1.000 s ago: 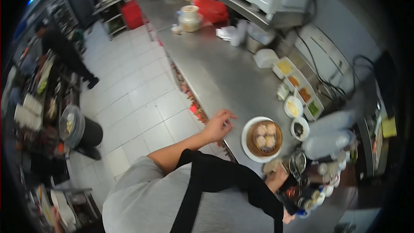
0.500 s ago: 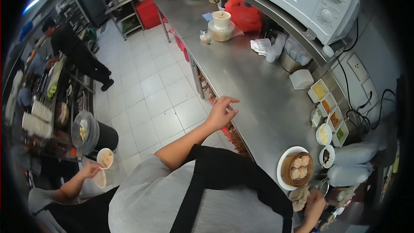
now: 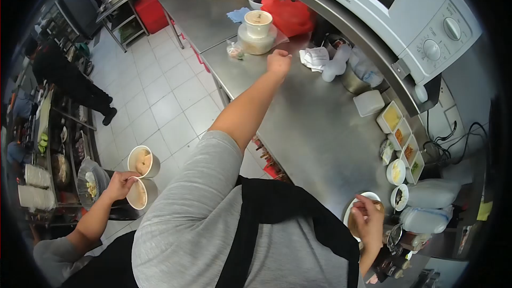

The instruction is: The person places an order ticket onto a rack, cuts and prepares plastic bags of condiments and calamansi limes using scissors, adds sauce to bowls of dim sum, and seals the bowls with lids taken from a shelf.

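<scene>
My left hand (image 3: 279, 63) is stretched forward over the steel counter (image 3: 314, 128), fingers curled together; whatever it may hold is hidden. Just left of it, a lidded tub (image 3: 258, 23) stands on a wider round container (image 3: 250, 42). Folded white papers (image 3: 314, 58) lie to its right. My right hand (image 3: 368, 217) hovers over the white plate (image 3: 349, 212) at the counter's near end, its fingers bent and apart with nothing seen between them. It hides most of the bamboo steamer on the plate.
At lower left a co-worker's hand (image 3: 121, 185) holds a white cup (image 3: 140, 194), beside another cup (image 3: 144, 162). A microwave (image 3: 405, 16) overhangs the counter. Condiment trays (image 3: 400, 134), small bowls (image 3: 396, 172) and bottles line the right side. Another person (image 3: 66, 77) stands at the left shelves.
My left hand has gone forward from the counter's edge towards the stacked tubs, its fingers closing up. My right hand has moved up over the plate. The co-worker's cups have come nearer.
</scene>
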`<state>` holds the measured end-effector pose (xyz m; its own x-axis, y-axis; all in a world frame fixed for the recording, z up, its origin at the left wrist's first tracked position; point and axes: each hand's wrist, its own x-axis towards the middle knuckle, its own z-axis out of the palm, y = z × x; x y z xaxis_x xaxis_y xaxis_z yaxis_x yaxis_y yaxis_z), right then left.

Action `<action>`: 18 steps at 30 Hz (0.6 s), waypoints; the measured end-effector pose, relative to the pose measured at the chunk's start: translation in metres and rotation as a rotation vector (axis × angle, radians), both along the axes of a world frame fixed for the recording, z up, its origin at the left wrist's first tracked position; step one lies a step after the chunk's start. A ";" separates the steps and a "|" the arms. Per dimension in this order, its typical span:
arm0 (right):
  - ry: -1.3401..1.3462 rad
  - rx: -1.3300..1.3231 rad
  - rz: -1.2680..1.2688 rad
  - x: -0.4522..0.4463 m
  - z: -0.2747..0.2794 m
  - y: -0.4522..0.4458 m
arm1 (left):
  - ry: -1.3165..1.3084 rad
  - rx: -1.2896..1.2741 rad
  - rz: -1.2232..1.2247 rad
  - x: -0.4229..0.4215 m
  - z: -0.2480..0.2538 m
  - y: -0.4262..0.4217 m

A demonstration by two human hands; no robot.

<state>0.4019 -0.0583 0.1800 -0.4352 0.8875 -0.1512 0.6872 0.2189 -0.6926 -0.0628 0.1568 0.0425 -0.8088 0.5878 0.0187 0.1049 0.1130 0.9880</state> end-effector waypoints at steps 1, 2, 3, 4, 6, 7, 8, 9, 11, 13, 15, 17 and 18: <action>-0.040 -0.022 0.018 0.002 -0.009 0.005 | 0.043 -0.014 -0.004 0.009 0.006 0.008; -0.048 -0.051 0.027 0.007 -0.020 0.011 | 0.045 0.015 0.004 0.019 0.013 0.017; -0.052 -0.065 0.036 0.008 -0.023 0.015 | 0.046 0.044 0.012 0.030 0.016 0.028; -0.056 -0.083 0.046 0.008 -0.024 0.018 | 0.046 0.069 0.021 0.042 0.018 0.037; -0.037 -0.154 0.051 0.018 -0.031 0.024 | 0.050 0.114 0.015 0.068 0.019 0.051; -0.048 -0.138 0.068 0.023 -0.031 0.028 | 0.058 0.137 0.015 0.079 0.024 0.056; -0.057 -0.123 0.086 0.026 -0.030 0.032 | 0.050 0.126 0.010 0.091 0.028 0.058; -0.066 -0.108 0.106 0.030 -0.028 0.036 | 0.028 0.151 0.005 0.100 0.025 0.065; -0.076 -0.082 0.120 0.036 -0.023 0.045 | -0.019 0.204 0.003 0.116 0.020 0.078; -0.067 -0.075 0.132 0.044 -0.025 0.052 | -0.064 0.235 -0.016 0.131 0.022 0.078; -0.035 -0.079 0.139 0.053 -0.035 0.059 | -0.041 0.230 0.017 0.149 0.031 0.066; -0.038 -0.081 0.201 0.060 -0.044 0.069 | -0.122 0.275 -0.025 0.160 0.044 0.053; -0.038 -0.081 0.229 0.061 -0.046 0.072 | -0.175 0.287 -0.038 0.166 0.050 0.049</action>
